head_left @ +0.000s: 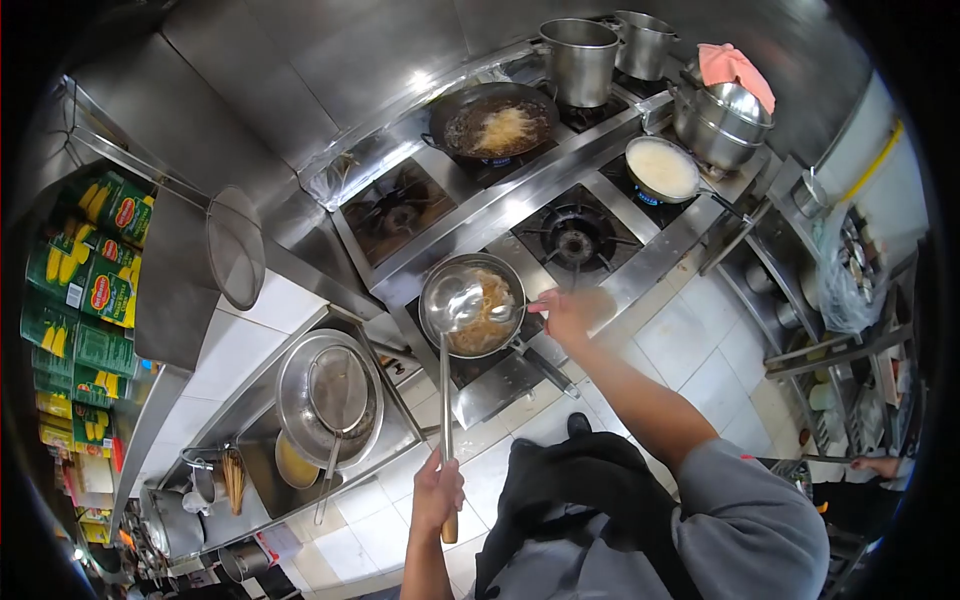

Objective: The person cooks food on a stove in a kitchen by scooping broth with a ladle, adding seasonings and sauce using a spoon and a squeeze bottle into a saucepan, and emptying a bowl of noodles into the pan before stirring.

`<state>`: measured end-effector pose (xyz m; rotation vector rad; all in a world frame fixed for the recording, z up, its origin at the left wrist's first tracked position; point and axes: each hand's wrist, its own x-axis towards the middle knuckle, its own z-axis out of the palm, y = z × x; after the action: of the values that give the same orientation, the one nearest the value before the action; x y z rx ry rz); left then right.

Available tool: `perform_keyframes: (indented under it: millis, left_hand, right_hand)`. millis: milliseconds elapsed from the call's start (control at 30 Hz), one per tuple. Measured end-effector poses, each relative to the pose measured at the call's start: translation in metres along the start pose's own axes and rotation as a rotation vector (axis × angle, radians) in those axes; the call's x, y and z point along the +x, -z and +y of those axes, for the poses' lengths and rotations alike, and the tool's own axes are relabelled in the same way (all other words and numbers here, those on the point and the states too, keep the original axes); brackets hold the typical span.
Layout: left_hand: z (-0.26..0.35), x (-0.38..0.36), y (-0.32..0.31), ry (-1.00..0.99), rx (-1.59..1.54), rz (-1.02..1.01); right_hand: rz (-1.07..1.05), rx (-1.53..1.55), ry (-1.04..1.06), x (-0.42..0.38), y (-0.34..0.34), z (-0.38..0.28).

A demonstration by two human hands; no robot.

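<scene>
My left hand (438, 490) is closed round the long handle of a metal ladle (446, 385), near its wooden end. The ladle's shiny bowl is over the left side of a frying pan (522, 285). Brown, noodle-like food (493, 290) lies in the pan, partly hidden by the ladle. My right hand (568, 316), slightly blurred, pinches a metal spoon (502, 313) whose bowl is at the food on the pan's right side. The pan rests on the front left burner, its handle pointing down and right.
A wok (447, 130) of frying food stands behind, with tall pots (580, 65) beside it. Right of the bare burner (575, 240) is a pan of pale liquid (662, 168) over a blue flame. Left are a steel bowl with a strainer (338, 390) and stacked cans (105, 290).
</scene>
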<state>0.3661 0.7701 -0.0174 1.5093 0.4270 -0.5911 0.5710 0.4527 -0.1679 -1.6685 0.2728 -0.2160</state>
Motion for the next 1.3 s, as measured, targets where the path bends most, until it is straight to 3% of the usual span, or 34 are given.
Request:
perform_keyframes:
  millis: [33,133,167,267,400,500,600,800,900,933,1000,1100,1200,1267,1300]
  left_hand:
    - [0.004,-0.008,-0.007,-0.006,0.009,0.027]
    - [-0.001,-0.016,-0.011,-0.028,0.271,0.081]
    - [0.0,-0.021,-0.013,-0.087,0.432,0.132]
    - [-0.016,-0.014,-0.009,-0.219,0.509,0.236]
    - [-0.01,-0.006,0.0,-0.244,0.321,0.254]
    - [-0.012,0.011,0.011,-0.217,0.225,0.211]
    - [-0.02,0.032,0.014,-0.183,0.181,0.155]
    - [-0.036,0.058,-0.008,-0.134,0.109,0.075]
    - [-0.036,0.058,-0.015,-0.182,0.04,0.029]
    - [-0.035,0.055,-0.018,-0.215,-0.052,-0.002]
    - [-0.055,0.071,-0.006,-0.18,0.058,0.025]
    - [-0.036,0.058,-0.013,-0.361,0.286,0.07]
    - [-0.092,0.096,0.012,-0.547,0.744,0.361]
    - [-0.052,0.067,0.001,-0.336,0.891,0.349]
    - [-0.083,0.086,0.013,-0.461,0.969,0.404]
  right_hand:
    - [-0.014,0.238,-0.24,-0.003,-0.005,-0.018]
    - [-0.039,0.309,-0.28,-0.005,-0.01,-0.038]
    - [-0.036,0.336,-0.272,-0.006,-0.009,-0.042]
    - [-0.037,0.3,-0.246,-0.012,0.012,-0.064]
    - [-0.107,0.091,-0.064,-0.017,0.057,-0.112]
    - [-0.177,0.352,-0.061,-0.048,0.096,-0.224]
    - [-0.403,0.506,-0.071,-0.08,0.134,-0.333]
    - [-0.456,0.381,0.012,-0.138,0.164,-0.463]
    - [-0.496,0.277,0.073,-0.155,0.164,-0.488]
    - [-0.493,0.326,0.075,-0.16,0.161,-0.495]
    - [-0.499,0.429,0.075,-0.168,0.154,-0.506]
    - [-0.582,0.441,0.112,-0.17,0.153,-0.515]
    - [-0.663,0.311,0.142,-0.162,0.142,-0.52]
    - [-0.727,0.228,0.061,-0.147,0.123,-0.501]
    - [-0.795,0.209,0.003,-0.139,0.104,-0.489]
